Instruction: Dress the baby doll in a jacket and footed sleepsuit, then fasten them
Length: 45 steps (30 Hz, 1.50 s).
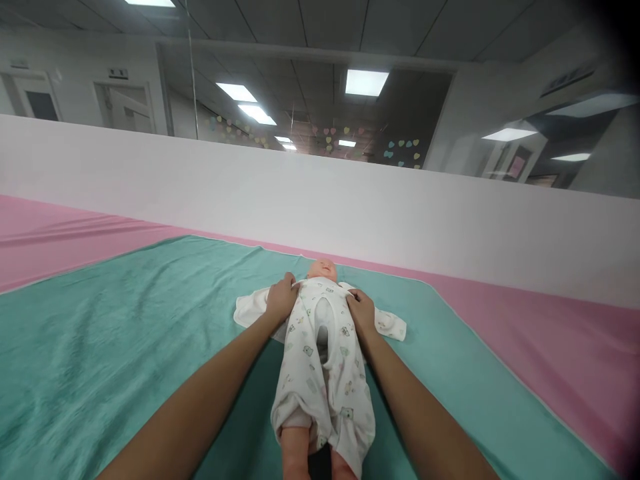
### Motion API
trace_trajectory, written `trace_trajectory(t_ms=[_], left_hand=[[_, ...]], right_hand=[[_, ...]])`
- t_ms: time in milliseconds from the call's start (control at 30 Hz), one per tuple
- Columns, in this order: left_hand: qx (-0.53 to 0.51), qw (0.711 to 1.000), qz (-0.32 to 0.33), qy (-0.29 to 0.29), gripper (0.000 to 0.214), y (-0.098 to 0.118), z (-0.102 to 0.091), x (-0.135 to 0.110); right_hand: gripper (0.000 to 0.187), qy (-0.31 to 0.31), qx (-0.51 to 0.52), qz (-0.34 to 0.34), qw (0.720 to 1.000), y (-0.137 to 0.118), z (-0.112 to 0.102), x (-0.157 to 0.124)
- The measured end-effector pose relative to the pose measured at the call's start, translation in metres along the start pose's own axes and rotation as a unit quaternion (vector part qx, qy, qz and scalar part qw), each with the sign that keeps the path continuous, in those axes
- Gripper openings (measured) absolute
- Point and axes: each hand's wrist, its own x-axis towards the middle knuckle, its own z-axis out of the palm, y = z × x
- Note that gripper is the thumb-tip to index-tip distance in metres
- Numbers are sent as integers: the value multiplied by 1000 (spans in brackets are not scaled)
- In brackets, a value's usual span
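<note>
Left hand point(283, 298) and right hand point(362, 311) half-curled, touching opposite upper sides of white printed baby pants point(305, 337); can't tell how firmly gripped. Baby doll point(325, 269) face-up, lower center of frame, pants hiding torso. White sleeves point(250, 307) spread either side. Forearms block parts of teal blanket point(145, 333). Pink sheet point(560, 353) lower right and left; white wall point(310, 200) behind.

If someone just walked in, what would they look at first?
Probably the baby doll, lying face up in the lower middle, in printed white clothes. The person's left hand and right hand touch those clothes, one on each side. Next comes the big green blanket underneath, with pink cloth showing at both sides.
</note>
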Motion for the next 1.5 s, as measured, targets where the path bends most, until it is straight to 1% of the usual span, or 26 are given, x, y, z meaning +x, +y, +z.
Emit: trace_trajectory(t_ms=[133, 200, 333, 400, 500, 600, 633, 700, 767, 833, 867, 900, 933, 1000, 1033, 1067, 1100, 1167, 1233, 1367, 1500], left_hand=[[18, 999, 25, 33, 14, -1, 5, -2], [38, 996, 59, 46, 15, -2, 5, -5], [85, 979, 160, 89, 18, 1, -1, -19], [110, 973, 181, 95, 19, 4, -7, -28], [131, 973, 175, 77, 23, 7, -15, -40], [122, 981, 141, 61, 24, 9, -19, -49], [97, 986, 129, 47, 25, 8, -19, -51], [5, 995, 95, 6, 29, 6, -18, -55], [-113, 992, 38, -29, 31, 2, -16, -57], [-223, 973, -31, -55, 29, -3, -15, -56], [-279, 955, -65, -73, 28, -5, -15, -55], [-340, 931, -96, -95, 27, -6, -15, -54], [-403, 898, -125, -122, 27, -7, -17, -52], [-509, 825, -174, -176, 27, -9, -20, -50], [-540, 796, -188, -197, 26, -9, -22, -50], [-559, 777, -194, -214, 27, -9, -23, -50], [-567, 767, -194, -229, 28, -9, -25, -50], [-574, 758, -182, -253, 30, -9, -27, -51], [-575, 751, -164, -279, 31, -8, -29, -52], [-564, 745, -132, -331, 31, -3, -35, -56], [-574, 728, -103, -360, 34, 2, -41, -60]], right_hand=[[26, 44, -8, 35, 998, 1, 5, 5], [26, 59, -14, 41, 997, 0, 7, 4], [24, 46, -31, 15, 998, 1, 7, 1], [22, 32, -40, 0, 999, 0, 6, -2], [23, 19, -46, -23, 998, -2, 1, -7], [23, 28, -84, -72, 993, -3, -7, -18], [23, 24, -106, -90, 990, -4, -11, -23], [24, -12, -142, -107, 984, -3, -19, -32], [24, -64, -148, -95, 982, -2, -26, -39], [19, -99, -123, -66, 985, 0, -30, -42], [15, -111, -105, -49, 987, 1, -31, -41], [13, -125, -82, -30, 988, 2, -32, -40], [13, -145, -56, -11, 988, 3, -33, -38], [14, -192, 6, 24, 981, 5, -35, -34], [14, -218, 43, 39, 974, 6, -37, -33], [14, -245, 83, 55, 965, 6, -39, -32], [15, -270, 124, 70, 952, 6, -41, -31], [15, -312, 197, 100, 924, 6, -47, -31], [17, -334, 247, 127, 901, 5, -51, -31], [21, -345, 277, 160, 883, 2, -54, -32], [29, -378, 291, 164, 864, 1, -54, -32]])
